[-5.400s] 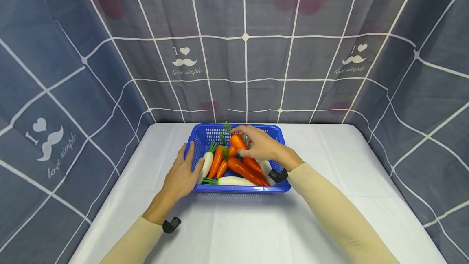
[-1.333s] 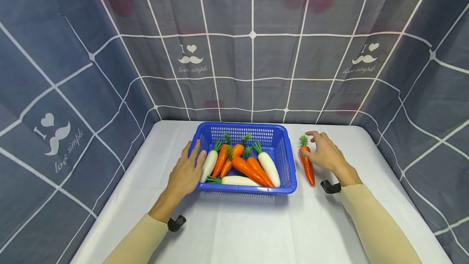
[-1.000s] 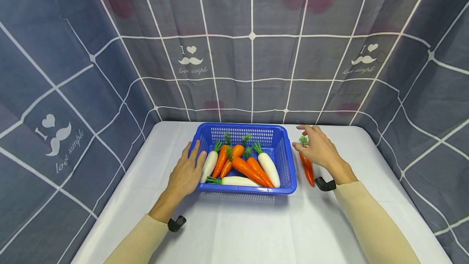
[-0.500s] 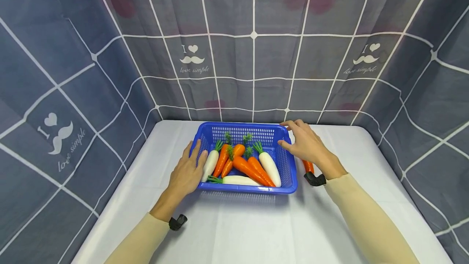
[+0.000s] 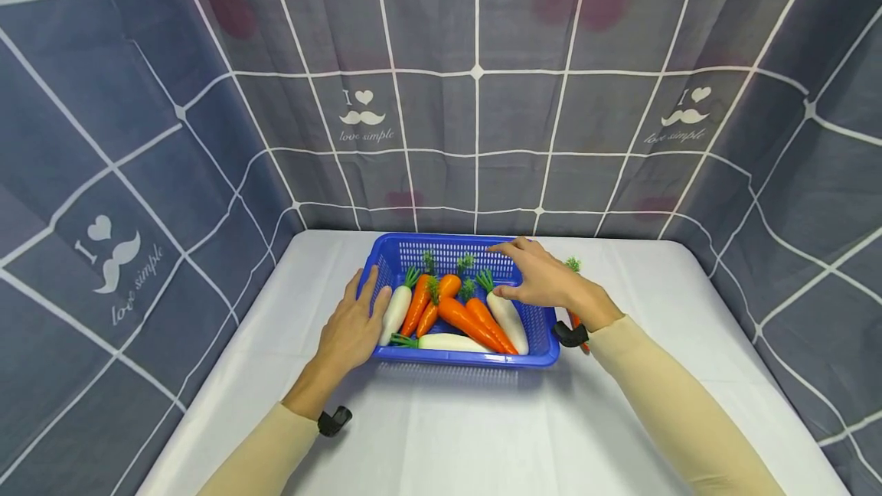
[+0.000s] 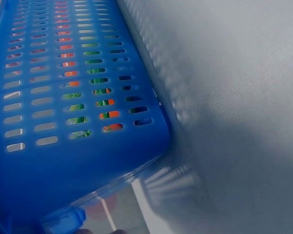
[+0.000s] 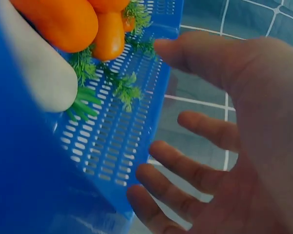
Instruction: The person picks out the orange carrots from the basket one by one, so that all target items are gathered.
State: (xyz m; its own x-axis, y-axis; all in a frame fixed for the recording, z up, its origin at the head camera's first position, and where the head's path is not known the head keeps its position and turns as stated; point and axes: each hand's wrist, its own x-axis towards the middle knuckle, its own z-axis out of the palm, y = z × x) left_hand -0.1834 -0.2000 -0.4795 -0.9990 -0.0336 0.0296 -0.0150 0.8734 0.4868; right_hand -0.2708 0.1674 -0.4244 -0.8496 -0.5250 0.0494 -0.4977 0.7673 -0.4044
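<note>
A blue slotted basket [image 5: 462, 358] stands on the white-covered table, holding several orange carrots [image 5: 472, 321] and white radishes [image 5: 508, 320] with green tops. My left hand [image 5: 347, 327] rests along its left rim, fingers fairly straight. Over the right side of the basket is my right hand [image 5: 544, 278], thumb and fingers spread apart with nothing between them. In the right wrist view, its fingers hang beside a radish [image 7: 51, 83] and leafy carrot tops. Outside the basket, a lone carrot [image 5: 573, 264] lies to the right, partly hidden by my right hand and wrist.
Grey-blue checked cloth [image 5: 510, 113] walls the table in at the back and both sides. White tablecloth [image 5: 468, 435] spreads in front of the basket. A dark wrist device [image 5: 334, 421] sits at my left cuff.
My right hand carried a carrot out of the basket, set it down to the right and let go. Since then it has moved back left over the basket. My left hand stays on the rim.
</note>
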